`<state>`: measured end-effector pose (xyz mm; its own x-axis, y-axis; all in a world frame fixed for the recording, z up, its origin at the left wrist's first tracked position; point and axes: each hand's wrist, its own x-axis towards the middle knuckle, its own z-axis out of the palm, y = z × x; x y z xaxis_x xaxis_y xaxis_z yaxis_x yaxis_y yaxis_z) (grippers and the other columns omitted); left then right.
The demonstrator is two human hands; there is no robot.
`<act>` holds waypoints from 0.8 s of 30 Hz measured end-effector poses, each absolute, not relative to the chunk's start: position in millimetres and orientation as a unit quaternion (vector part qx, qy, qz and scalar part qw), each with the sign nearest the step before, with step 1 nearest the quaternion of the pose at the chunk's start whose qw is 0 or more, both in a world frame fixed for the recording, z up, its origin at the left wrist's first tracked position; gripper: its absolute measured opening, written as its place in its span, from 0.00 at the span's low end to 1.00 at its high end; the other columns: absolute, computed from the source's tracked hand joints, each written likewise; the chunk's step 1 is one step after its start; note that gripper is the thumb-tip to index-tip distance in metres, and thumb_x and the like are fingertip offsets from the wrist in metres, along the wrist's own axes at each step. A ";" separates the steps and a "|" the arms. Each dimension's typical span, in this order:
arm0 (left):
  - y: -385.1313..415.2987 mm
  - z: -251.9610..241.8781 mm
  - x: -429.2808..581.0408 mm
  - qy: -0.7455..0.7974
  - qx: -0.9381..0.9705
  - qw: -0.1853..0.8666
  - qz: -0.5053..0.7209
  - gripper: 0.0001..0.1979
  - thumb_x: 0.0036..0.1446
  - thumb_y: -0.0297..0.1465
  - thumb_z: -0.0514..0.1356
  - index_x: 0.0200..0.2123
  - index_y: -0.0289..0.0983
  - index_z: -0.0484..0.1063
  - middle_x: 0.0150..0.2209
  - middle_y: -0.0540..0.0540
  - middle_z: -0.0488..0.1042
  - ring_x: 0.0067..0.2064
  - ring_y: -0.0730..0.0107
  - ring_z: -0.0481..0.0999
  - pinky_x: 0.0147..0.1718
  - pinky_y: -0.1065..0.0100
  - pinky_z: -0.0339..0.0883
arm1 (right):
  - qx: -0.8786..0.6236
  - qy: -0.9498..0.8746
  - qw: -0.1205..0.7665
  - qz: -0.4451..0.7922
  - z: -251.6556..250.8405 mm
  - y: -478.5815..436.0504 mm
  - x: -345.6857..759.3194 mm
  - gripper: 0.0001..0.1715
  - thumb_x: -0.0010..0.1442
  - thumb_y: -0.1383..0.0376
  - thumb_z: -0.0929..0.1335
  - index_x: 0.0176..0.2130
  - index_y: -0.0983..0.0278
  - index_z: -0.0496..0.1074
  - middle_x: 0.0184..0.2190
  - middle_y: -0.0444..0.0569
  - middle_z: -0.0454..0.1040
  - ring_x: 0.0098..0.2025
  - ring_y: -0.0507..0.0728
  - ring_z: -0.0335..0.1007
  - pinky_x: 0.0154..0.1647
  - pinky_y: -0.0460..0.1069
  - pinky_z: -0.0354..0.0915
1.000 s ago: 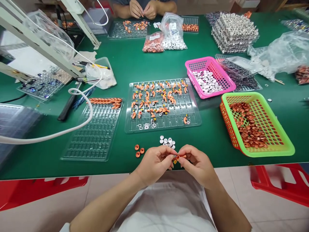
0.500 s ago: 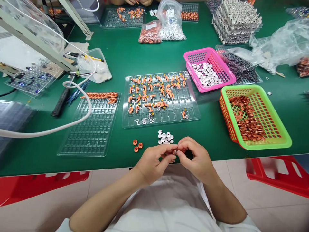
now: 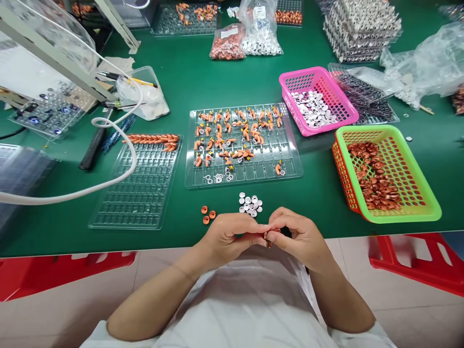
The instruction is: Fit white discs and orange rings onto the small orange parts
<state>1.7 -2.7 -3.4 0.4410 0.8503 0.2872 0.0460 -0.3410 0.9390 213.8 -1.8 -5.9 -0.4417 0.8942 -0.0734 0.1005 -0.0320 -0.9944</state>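
Note:
My left hand (image 3: 234,237) and my right hand (image 3: 297,239) meet in front of my body at the table's near edge. Both are closed, thumbs and fingertips pinching one small copper-coloured part (image 3: 267,237) between them. Fingers cover most of it, and a yellowish tip shows below. Just beyond the hands lies a cluster of small white caps (image 3: 251,205). Left of them are several copper-coloured round discs (image 3: 206,220) with a dark centre. Farther off, a clear plastic tray (image 3: 263,181) holds curved orange parts (image 3: 219,140) with yellow ends and some white rings (image 3: 219,178).
To the left lies a second clear tray (image 3: 126,212) with a row of copper parts. A hammer (image 3: 94,147) and white cable (image 3: 119,180) are beside it. On the right stand a pink basket (image 3: 310,130) of white caps and a green basket (image 3: 416,215) of copper discs.
Both hands still pinch together, with the fingers slightly shifted. The held part has turned, and its yellowish lower tip now shows. The whole view has shifted slightly.

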 end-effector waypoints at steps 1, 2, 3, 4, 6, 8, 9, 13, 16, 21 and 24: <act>-1.7 -2.6 0.9 0.318 0.701 0.482 0.418 0.15 0.59 0.23 0.65 0.49 0.40 0.80 0.31 0.46 0.83 0.32 0.71 0.81 0.33 0.74 0.73 | -0.405 -0.613 0.333 0.591 -5.8 -1.7 213.9 0.03 0.62 0.65 0.72 0.34 0.59 0.79 0.30 0.46 0.74 0.37 0.55 0.70 0.39 0.50 0.66; -1.0 -1.8 -0.1 0.320 0.699 0.488 0.413 0.14 0.59 0.24 0.66 0.48 0.40 0.81 0.31 0.46 0.83 0.32 0.72 0.81 0.33 0.75 0.73 | -0.400 -0.616 0.331 0.592 -5.9 -1.6 214.0 0.04 0.62 0.65 0.72 0.35 0.59 0.80 0.30 0.46 0.75 0.37 0.55 0.69 0.39 0.50 0.66; -0.4 -0.9 -1.0 0.326 0.697 0.493 0.406 0.13 0.58 0.26 0.67 0.47 0.41 0.82 0.31 0.45 0.82 0.31 0.72 0.80 0.32 0.75 0.73 | -0.394 -0.618 0.331 0.594 -6.1 -1.5 214.0 0.04 0.62 0.64 0.72 0.35 0.59 0.80 0.29 0.46 0.75 0.36 0.55 0.69 0.38 0.50 0.66; 0.0 0.2 -1.9 0.335 0.694 0.499 0.396 0.12 0.58 0.27 0.68 0.45 0.41 0.82 0.31 0.45 0.82 0.31 0.72 0.80 0.31 0.75 0.73 | -0.389 -0.620 0.331 0.596 -6.5 -1.3 214.1 0.05 0.62 0.64 0.72 0.34 0.59 0.81 0.28 0.46 0.75 0.36 0.55 0.69 0.38 0.50 0.66; 0.6 2.4 -3.1 0.352 0.689 0.512 0.373 0.10 0.57 0.30 0.68 0.43 0.41 0.83 0.31 0.44 0.81 0.30 0.71 0.80 0.31 0.74 0.73 | -0.377 -0.622 0.330 0.601 -7.4 -0.7 214.4 0.05 0.63 0.63 0.72 0.35 0.58 0.81 0.27 0.47 0.76 0.35 0.55 0.69 0.37 0.51 0.67; 1.2 4.8 -3.2 0.359 0.687 0.523 0.354 0.08 0.58 0.32 0.68 0.42 0.41 0.84 0.31 0.43 0.82 0.30 0.69 0.80 0.30 0.73 0.73 | -0.372 -0.625 0.328 0.603 -8.0 0.0 214.8 0.05 0.62 0.63 0.72 0.35 0.58 0.81 0.27 0.47 0.76 0.35 0.56 0.70 0.36 0.51 0.67; 1.5 5.9 -2.9 0.359 0.688 0.526 0.348 0.08 0.58 0.33 0.67 0.41 0.42 0.84 0.31 0.42 0.82 0.31 0.68 0.81 0.31 0.72 0.73 | -0.369 -0.626 0.327 0.604 -8.0 0.3 215.0 0.05 0.62 0.62 0.72 0.35 0.58 0.81 0.27 0.47 0.76 0.35 0.56 0.70 0.36 0.51 0.67; 2.8 9.5 -0.7 0.346 0.706 0.522 0.332 0.11 0.63 0.38 0.63 0.40 0.42 0.84 0.30 0.41 0.83 0.30 0.66 0.81 0.32 0.68 0.75 | -0.363 -0.618 0.318 0.621 -7.0 1.1 215.3 0.08 0.62 0.60 0.72 0.33 0.59 0.82 0.27 0.48 0.75 0.35 0.56 0.71 0.35 0.52 0.69; 2.8 11.0 0.8 0.336 0.716 0.520 0.322 0.12 0.65 0.38 0.60 0.40 0.42 0.84 0.30 0.40 0.83 0.31 0.66 0.81 0.33 0.67 0.75 | -0.356 -0.612 0.319 0.630 -6.5 1.6 214.7 0.09 0.62 0.60 0.72 0.33 0.59 0.82 0.26 0.48 0.76 0.34 0.56 0.71 0.35 0.52 0.68; 0.8 10.8 1.2 0.344 0.722 0.515 0.309 0.11 0.64 0.35 0.60 0.37 0.42 0.83 0.30 0.41 0.83 0.30 0.65 0.81 0.32 0.67 0.74 | -0.327 -0.589 0.328 0.662 -10.7 1.9 214.0 0.06 0.61 0.63 0.73 0.33 0.58 0.82 0.25 0.47 0.78 0.33 0.56 0.69 0.35 0.52 0.67; -0.1 8.4 1.0 0.338 0.735 0.497 0.314 0.10 0.64 0.33 0.59 0.38 0.41 0.83 0.30 0.41 0.83 0.30 0.66 0.81 0.32 0.68 0.74 | -0.342 -0.574 0.327 0.668 -13.6 1.2 213.6 0.05 0.61 0.63 0.73 0.33 0.59 0.83 0.26 0.47 0.77 0.33 0.56 0.70 0.34 0.51 0.67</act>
<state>1.0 -0.1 8.4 0.5740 0.8092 0.1254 0.1842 -0.2768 0.9431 213.6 1.2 -13.6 -0.5523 0.8297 -0.0814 -0.0451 -0.1273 -0.9908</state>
